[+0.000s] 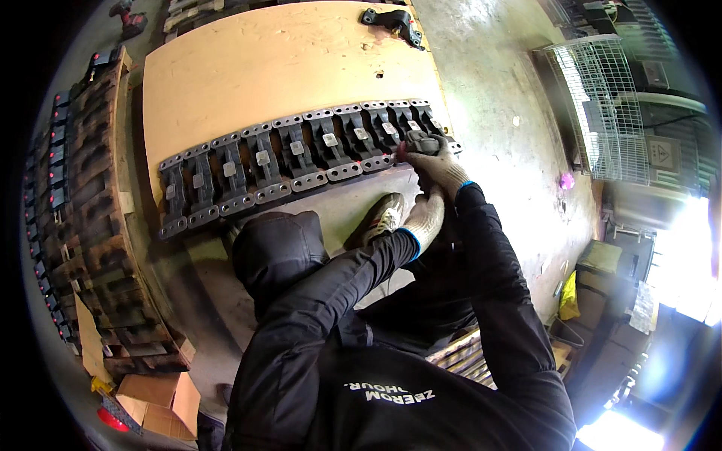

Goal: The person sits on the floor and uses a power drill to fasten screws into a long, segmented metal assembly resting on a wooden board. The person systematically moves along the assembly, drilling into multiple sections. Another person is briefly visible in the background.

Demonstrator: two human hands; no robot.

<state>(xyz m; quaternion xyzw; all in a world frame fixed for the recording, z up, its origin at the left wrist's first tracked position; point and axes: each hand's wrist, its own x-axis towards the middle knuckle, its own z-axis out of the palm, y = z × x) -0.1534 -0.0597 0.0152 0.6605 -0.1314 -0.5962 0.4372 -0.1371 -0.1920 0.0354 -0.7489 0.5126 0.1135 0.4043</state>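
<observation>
A row of black metal brackets (262, 158), each with a small pale label and drilled end plates, lies side by side along the near edge of a tan board (248, 68). At the row's right end my right hand (442, 170), in a pale knit glove, is closed around a dark rounded thing (423, 143) with a bit of red at its left. Its kind is mostly hidden by the glove. Just below, my left hand (426, 219), gloved alike, reaches up against the right hand. Its fingertips are hidden behind it.
A separate black bracket (392, 24) lies at the board's far right corner. Left stands a wooden pallet stack (98, 225) with dark parts along its edge. A red-black power drill (129, 19), a cardboard box (162, 402) and a wire mesh cage (602, 105) surround the work area.
</observation>
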